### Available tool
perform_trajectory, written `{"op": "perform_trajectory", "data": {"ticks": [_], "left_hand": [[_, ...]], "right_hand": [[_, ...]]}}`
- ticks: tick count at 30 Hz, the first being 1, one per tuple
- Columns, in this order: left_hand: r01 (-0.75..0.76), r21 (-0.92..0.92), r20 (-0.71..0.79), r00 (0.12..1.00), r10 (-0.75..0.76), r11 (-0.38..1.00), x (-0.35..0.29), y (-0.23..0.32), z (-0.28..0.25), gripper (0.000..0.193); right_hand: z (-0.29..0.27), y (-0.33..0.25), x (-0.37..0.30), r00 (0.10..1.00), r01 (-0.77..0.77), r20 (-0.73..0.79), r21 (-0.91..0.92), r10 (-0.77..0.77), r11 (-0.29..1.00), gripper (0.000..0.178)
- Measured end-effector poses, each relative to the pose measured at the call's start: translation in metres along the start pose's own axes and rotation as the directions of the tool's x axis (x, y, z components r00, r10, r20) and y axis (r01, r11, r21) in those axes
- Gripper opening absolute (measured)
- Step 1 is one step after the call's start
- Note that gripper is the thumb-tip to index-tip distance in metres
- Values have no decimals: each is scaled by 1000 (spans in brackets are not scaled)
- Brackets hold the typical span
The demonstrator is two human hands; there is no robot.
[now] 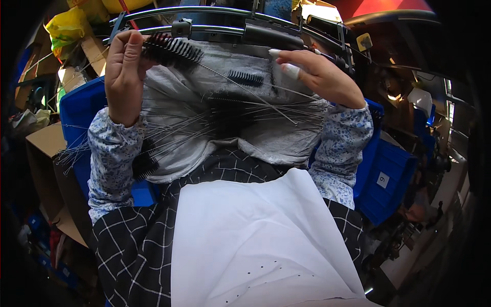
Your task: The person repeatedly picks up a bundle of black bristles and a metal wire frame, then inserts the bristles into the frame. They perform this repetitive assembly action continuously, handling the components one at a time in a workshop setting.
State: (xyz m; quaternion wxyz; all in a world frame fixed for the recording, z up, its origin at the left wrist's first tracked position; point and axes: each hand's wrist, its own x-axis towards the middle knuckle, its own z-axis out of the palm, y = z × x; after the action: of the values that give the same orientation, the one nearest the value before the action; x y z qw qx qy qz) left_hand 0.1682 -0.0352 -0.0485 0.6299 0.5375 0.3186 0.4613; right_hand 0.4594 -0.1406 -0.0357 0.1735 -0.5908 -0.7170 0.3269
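My left hand point(125, 74) is raised at the far left, its thumb and fingers closed on a black bristle brush point(179, 53). The brush's thin twisted-wire stem slants down to the right, ending in a small loop. My right hand point(327, 79) hovers at the right with fingers apart and nothing visible between them; white covers sit on two fingertips. Nearby, a smaller black brush point(245, 78) lies on the grey cloth point(179, 146), its wire running under my right hand. Across my lap lies a pile of wire-stemmed brushes point(230, 117), their dark bristles bunched in the middle.
Metal rails point(215, 29) of a machine cross the far side. Blue bins stand at the left point(84, 107) and right point(386, 179), with wire ends poking over the left one. A cardboard box point(48, 143) is beyond it. A yellow bag point(64, 28) sits far left.
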Motion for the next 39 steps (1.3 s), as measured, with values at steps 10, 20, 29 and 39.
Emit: {"op": "perform_trajectory", "data": {"ticks": [10,20,29,39], "left_hand": [[93,708,-53,996,-78,700,-6,-14,-97,31],[251,770,-73,948,-310,587,-32,-40,-176,26],[247,800,-104,955,-279,547,-37,-22,-155,23],[-50,866,-232,841,489,497,-15,12,-166,22]], "right_hand": [[35,36,75,663,-285,-744,-353,-83,891,21],[16,78,110,688,-463,-726,-447,-8,765,25],[10,78,120,691,-461,-723,-427,13,778,27],[15,92,93,572,-656,-819,-484,-37,578,40]]}}
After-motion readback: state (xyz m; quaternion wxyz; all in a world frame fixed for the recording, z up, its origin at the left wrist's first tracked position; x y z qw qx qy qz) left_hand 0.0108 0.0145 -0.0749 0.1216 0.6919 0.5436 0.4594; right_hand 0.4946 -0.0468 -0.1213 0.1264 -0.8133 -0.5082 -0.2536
